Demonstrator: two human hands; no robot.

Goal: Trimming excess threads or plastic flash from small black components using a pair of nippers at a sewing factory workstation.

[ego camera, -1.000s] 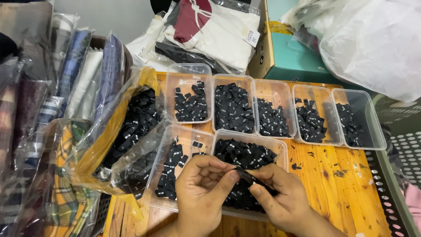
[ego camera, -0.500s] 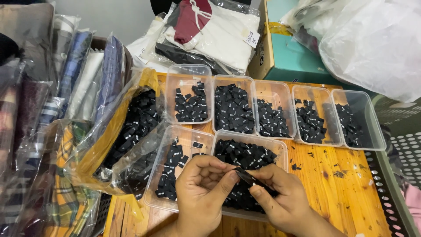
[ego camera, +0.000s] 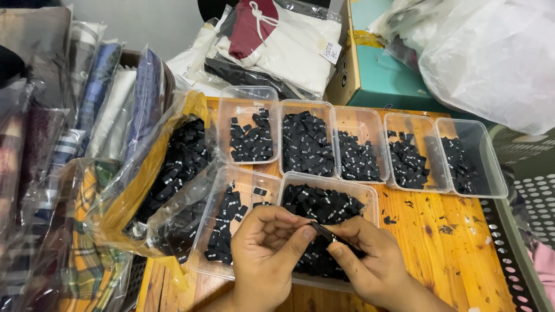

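Left hand: low centre, fingers curled inward, thumb and forefinger pinched on one end of a small black label.
Right hand: just beside the left, fingers likewise closed, thumb and fingertips gripping the label's other end.
Black label: held between both hands, directly above the near clear tub, which is heaped with the same black labels; possibly more than one piece in the pinch, too small to tell.
Second near tub: touching the first on its left, partly filled, labels lined along its left wall.
Back row of five clear tubs: side by side across the wooden table, each holding black labels in differing amounts; loose scraps on the bare wood to the right.
Clear bag of black labels: tilted against the tubs at left, resting on yellow packaging.
Bagged folded garments: stacked upright along the left edge.
White and dark red garment in plastic: behind the tubs.
Teal box: back centre-right.
White plastic bags: top right.
Perforated basket: right edge.
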